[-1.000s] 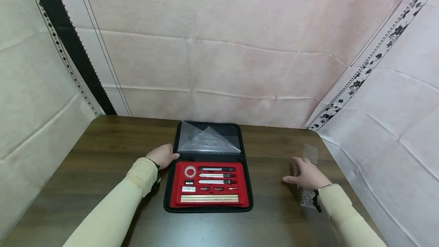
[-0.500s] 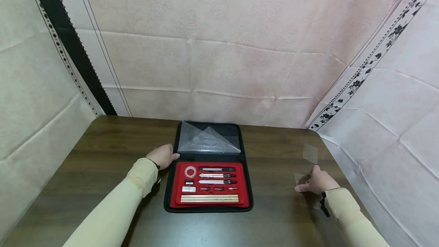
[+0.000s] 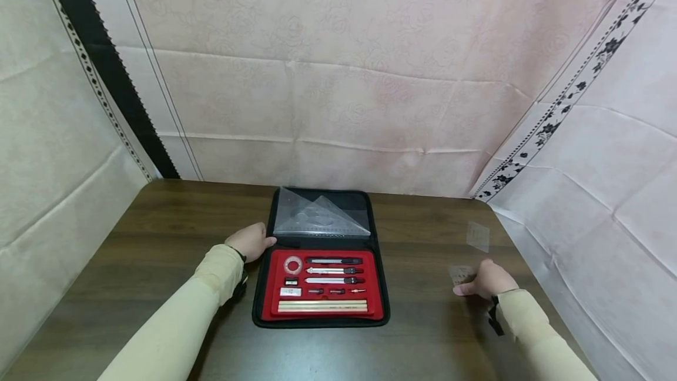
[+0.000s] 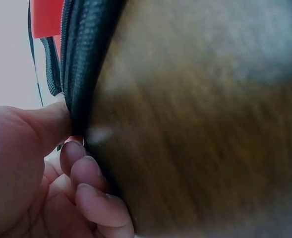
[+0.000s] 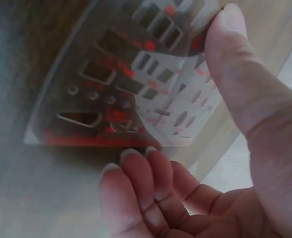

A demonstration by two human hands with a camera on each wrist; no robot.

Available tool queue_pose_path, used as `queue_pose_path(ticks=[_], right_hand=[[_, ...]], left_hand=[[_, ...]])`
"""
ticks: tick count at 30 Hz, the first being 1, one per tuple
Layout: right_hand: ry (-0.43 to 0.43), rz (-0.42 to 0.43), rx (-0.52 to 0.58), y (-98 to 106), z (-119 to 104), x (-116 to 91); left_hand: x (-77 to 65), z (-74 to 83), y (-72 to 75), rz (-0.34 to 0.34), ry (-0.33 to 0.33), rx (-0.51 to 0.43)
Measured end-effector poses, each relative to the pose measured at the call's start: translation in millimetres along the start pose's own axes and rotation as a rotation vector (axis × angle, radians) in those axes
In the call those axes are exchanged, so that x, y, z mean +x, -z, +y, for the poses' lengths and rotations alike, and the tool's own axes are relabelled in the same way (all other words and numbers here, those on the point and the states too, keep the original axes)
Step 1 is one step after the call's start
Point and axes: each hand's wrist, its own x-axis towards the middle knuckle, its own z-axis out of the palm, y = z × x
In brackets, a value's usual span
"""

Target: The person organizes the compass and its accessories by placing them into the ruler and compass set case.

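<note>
A black zip case lies unfolded on the table, its red tray facing up. My left hand pinches the case's left edge near the fold; in the left wrist view the thumb presses the zipped rim and the curled fingers sit under it. At the right, my right hand grips a clear drawing template with cut-out shapes and red print. The right wrist view has the thumb over the template, with fingertips at its lower edge. Most of the template is hidden by the hand in the head view.
Clear set squares sit in the case's lid. The tray bears a tape roll, compass parts, a sharpener, an eraser and pencils. Another clear sheet lies beyond my right hand. Cloth hangs around the table.
My right hand has moved right and slightly down, and its spread fingers have closed on the template. The left hand has stayed on the case's edge.
</note>
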Motion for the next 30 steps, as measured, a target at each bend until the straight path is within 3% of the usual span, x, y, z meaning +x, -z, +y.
queue_pose_path(ticks=[13, 17, 24, 30], right_hand=[[-0.063, -0.049, 0.074, -7, 9, 3], [-0.043, -0.036, 0.101, -8, 9, 5], [0.088, -0.058, 0.168, -6, -1, 14], [0.259, -0.054, 0.146, 13, -42, 31]], left_hand=[[0.3, -0.6, -2.1, 0.003, -0.001, 0.008], [1.1, -0.4, -1.4, 0.005, -0.003, 0.012], [1.5, 0.1, -0.1, 0.005, -0.009, 0.011], [1.3, 0.9, 0.2, -0.003, -0.012, 0.006]])
